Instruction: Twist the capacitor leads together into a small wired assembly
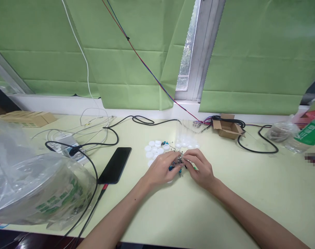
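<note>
My left hand [161,168] and my right hand [201,168] meet over the middle of the table. Fingers of both are closed in a pinch around small shiny metal pieces [180,159], too small to name. Under and around the fingertips lies a small pile of metal bits and blue parts [180,171], partly hidden by the left hand. White round caps [154,150] are spread just left of and behind the left hand. Beyond both hands, several clear plastic tubes [185,136] lie side by side.
A black phone [115,165] with a cable lies to the left. A large bag-wrapped container [43,193] fills the near left. Black cables [144,121] run along the back, near an open cardboard box [228,129]. Plastic bags [283,129] and a green-labelled bottle [309,135] sit at right.
</note>
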Action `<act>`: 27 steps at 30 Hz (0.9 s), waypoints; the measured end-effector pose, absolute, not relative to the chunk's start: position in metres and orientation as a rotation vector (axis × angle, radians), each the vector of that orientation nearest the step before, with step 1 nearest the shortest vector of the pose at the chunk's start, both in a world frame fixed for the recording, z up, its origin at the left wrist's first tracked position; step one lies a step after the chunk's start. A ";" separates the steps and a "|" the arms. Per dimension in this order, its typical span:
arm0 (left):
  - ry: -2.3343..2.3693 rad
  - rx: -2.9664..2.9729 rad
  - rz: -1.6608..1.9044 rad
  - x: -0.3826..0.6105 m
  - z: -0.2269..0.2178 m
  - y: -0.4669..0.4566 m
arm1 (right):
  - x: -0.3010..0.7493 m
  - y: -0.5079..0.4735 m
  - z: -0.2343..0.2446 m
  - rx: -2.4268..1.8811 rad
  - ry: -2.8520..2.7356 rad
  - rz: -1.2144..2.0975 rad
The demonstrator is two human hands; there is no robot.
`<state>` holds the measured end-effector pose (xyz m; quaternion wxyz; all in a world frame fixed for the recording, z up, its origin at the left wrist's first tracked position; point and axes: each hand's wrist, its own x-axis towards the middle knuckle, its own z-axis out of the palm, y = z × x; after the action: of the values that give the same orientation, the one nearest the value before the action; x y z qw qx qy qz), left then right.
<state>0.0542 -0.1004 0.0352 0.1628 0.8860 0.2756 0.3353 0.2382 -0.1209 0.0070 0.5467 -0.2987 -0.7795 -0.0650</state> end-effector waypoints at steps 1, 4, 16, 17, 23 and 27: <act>0.787 2.518 0.960 0.054 0.035 -0.101 | 0.238 -0.121 0.007 -0.713 -1.854 -0.148; 0.798 2.477 0.973 0.054 0.035 -0.101 | 0.238 -0.120 0.007 -0.719 -1.865 -0.137; 0.984 2.001 1.301 0.052 0.040 -0.090 | 0.239 -0.119 0.008 -0.775 -1.796 -0.178; 0.987 1.903 1.332 0.051 0.042 -0.089 | 0.239 -0.119 0.008 -0.782 -1.804 -0.168; 0.964 1.519 1.433 0.048 0.054 -0.085 | 0.233 -0.122 0.007 -0.795 -1.977 -0.034; 0.978 1.524 1.441 0.050 0.055 -0.086 | 0.224 -0.129 0.009 -0.834 -2.235 0.044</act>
<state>0.0503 -0.0864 0.0546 0.4022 0.6029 0.3869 0.5702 0.2241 -0.1288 0.0085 0.3689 -0.3248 -0.8707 0.0170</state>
